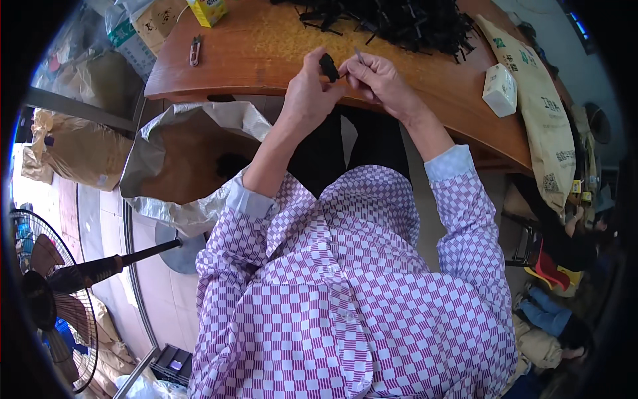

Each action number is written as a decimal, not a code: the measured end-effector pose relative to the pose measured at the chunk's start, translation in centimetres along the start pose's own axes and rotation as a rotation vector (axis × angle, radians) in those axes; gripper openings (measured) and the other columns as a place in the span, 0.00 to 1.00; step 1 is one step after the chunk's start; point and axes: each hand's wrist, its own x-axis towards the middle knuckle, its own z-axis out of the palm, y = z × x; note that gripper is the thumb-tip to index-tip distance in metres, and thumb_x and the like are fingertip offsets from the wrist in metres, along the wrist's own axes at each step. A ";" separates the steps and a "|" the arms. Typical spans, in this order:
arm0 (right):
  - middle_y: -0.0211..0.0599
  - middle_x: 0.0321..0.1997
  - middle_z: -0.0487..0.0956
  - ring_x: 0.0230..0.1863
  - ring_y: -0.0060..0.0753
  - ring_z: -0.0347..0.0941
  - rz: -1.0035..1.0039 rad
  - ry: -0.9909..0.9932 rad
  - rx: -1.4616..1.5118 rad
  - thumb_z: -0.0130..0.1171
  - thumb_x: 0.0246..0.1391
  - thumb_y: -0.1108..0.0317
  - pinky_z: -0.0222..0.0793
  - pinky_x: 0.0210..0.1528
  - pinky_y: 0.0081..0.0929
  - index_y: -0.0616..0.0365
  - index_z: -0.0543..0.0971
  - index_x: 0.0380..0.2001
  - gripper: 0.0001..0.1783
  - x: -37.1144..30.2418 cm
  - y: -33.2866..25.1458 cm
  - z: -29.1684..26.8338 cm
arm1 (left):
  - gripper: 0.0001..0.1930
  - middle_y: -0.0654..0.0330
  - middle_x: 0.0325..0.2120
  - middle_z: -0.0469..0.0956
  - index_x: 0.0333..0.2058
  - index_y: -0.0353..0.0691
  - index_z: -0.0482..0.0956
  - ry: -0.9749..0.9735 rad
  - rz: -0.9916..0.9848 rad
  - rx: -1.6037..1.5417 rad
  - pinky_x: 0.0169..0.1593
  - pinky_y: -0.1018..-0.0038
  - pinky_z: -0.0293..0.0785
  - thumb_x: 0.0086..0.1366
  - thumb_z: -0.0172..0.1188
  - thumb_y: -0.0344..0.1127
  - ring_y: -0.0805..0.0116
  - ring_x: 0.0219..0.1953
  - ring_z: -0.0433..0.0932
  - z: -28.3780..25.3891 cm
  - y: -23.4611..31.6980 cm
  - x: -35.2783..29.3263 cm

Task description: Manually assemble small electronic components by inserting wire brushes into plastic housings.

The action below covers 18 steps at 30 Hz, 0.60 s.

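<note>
Close together above the near edge of the wooden table point(252, 53), my two hands work on a small black piece point(328, 68). My left hand point(310, 96) grips this piece between thumb and fingers; its exact kind is too small to make out. Pinched in my right hand point(380, 80) is a thin, greyish tool point(358, 56), whose tip sticks up past the fingers. The right fingertips are beside the black piece. Beyond my hands lies a heap of black strip-like parts point(392, 23).
A small pair of thread snips point(195, 51) lies on the table's left. A yellow box point(208, 10) stands at the back left, a white tissue pack point(500, 90) at the right. An open silvery sack point(149, 149) is below the table's left; a fan point(50, 292) stands lower left.
</note>
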 end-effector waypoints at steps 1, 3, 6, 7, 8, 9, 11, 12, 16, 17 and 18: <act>0.18 0.19 0.68 0.15 0.08 0.56 0.009 -0.006 0.003 0.49 0.62 0.59 0.49 0.15 0.09 0.56 0.77 0.33 0.13 -0.6 0.0 0.7 | 0.35 0.48 0.35 0.78 0.58 0.35 0.58 0.001 -0.010 -0.001 0.38 0.69 0.75 0.52 0.63 0.30 0.60 0.31 0.79 0.1 -0.5 -0.5; 0.19 0.20 0.67 0.15 0.08 0.55 0.023 -0.077 0.012 0.49 0.62 0.60 0.49 0.15 0.09 0.57 0.77 0.32 0.13 -1.5 0.2 1.7 | 0.30 0.50 0.29 0.78 0.53 0.35 0.64 -0.030 -0.011 -0.054 0.35 0.69 0.74 0.51 0.63 0.30 0.60 0.29 0.78 0.2 -1.3 -1.7; 0.18 0.20 0.67 0.16 0.08 0.55 0.011 -0.015 -0.012 0.51 0.61 0.64 0.49 0.16 0.09 0.57 0.74 0.37 0.08 -2.6 1.3 3.1 | 0.24 0.53 0.24 0.76 0.48 0.35 0.67 -0.011 -0.024 -0.182 0.33 0.70 0.74 0.51 0.63 0.28 0.62 0.27 0.78 0.9 -1.3 -4.0; 0.18 0.20 0.67 0.16 0.08 0.56 -0.008 0.061 -0.029 0.52 0.61 0.66 0.49 0.16 0.09 0.57 0.73 0.39 0.07 -2.9 1.5 3.6 | 0.24 0.53 0.24 0.76 0.48 0.35 0.67 -0.005 -0.034 -0.187 0.33 0.70 0.74 0.51 0.63 0.28 0.62 0.27 0.78 1.0 -1.5 -4.6; 0.17 0.20 0.67 0.17 0.07 0.57 0.021 0.080 -0.034 0.54 0.59 0.68 0.50 0.17 0.09 0.56 0.70 0.40 0.07 -3.2 1.7 3.9 | 0.22 0.54 0.23 0.74 0.46 0.36 0.67 -0.012 -0.056 -0.269 0.31 0.71 0.73 0.52 0.62 0.27 0.64 0.26 0.77 1.2 -1.9 -5.3; 0.17 0.20 0.67 0.17 0.07 0.57 0.029 0.071 -0.035 0.54 0.59 0.68 0.50 0.17 0.09 0.56 0.70 0.40 0.07 -3.5 2.2 4.3 | 0.20 0.55 0.21 0.73 0.44 0.36 0.67 -0.019 -0.076 -0.348 0.30 0.72 0.73 0.53 0.61 0.25 0.66 0.25 0.77 1.3 -2.3 -5.9; 0.17 0.21 0.68 0.18 0.07 0.57 0.027 0.126 -0.134 0.55 0.58 0.68 0.50 0.17 0.09 0.56 0.70 0.37 0.07 -4.0 3.0 5.1 | 0.18 0.58 0.20 0.71 0.43 0.36 0.66 0.001 -0.079 -0.407 0.27 0.75 0.73 0.54 0.60 0.23 0.72 0.24 0.75 1.3 -2.9 -7.2; 0.17 0.21 0.68 0.18 0.06 0.57 0.051 0.115 -0.132 0.55 0.58 0.68 0.49 0.17 0.09 0.56 0.70 0.36 0.07 -4.3 3.1 5.5 | 0.18 0.59 0.22 0.72 0.44 0.36 0.66 -0.005 -0.116 -0.468 0.27 0.76 0.73 0.55 0.59 0.23 0.74 0.24 0.75 1.2 -2.9 -7.7; 0.17 0.20 0.67 0.17 0.06 0.56 0.106 0.110 -0.062 0.53 0.60 0.65 0.48 0.17 0.08 0.56 0.71 0.35 0.06 -5.6 3.6 7.2 | 0.17 0.60 0.25 0.72 0.45 0.35 0.63 -0.024 -0.173 -0.550 0.29 0.79 0.74 0.58 0.57 0.23 0.77 0.27 0.75 0.5 -2.7 -9.5; 0.17 0.20 0.67 0.17 0.06 0.56 0.112 0.097 -0.065 0.53 0.60 0.65 0.48 0.17 0.08 0.56 0.71 0.35 0.06 -5.9 3.5 7.5 | 0.17 0.60 0.26 0.72 0.46 0.35 0.63 -0.035 -0.206 -0.578 0.29 0.80 0.74 0.59 0.56 0.23 0.77 0.27 0.75 0.1 -2.4 -9.8; 0.17 0.20 0.67 0.18 0.06 0.56 0.116 0.082 -0.051 0.51 0.61 0.64 0.48 0.17 0.08 0.56 0.71 0.35 0.07 -6.2 3.4 7.8 | 0.17 0.60 0.27 0.72 0.47 0.35 0.61 -0.048 -0.225 -0.655 0.30 0.80 0.74 0.61 0.55 0.23 0.77 0.27 0.74 -0.2 -2.3 -10.1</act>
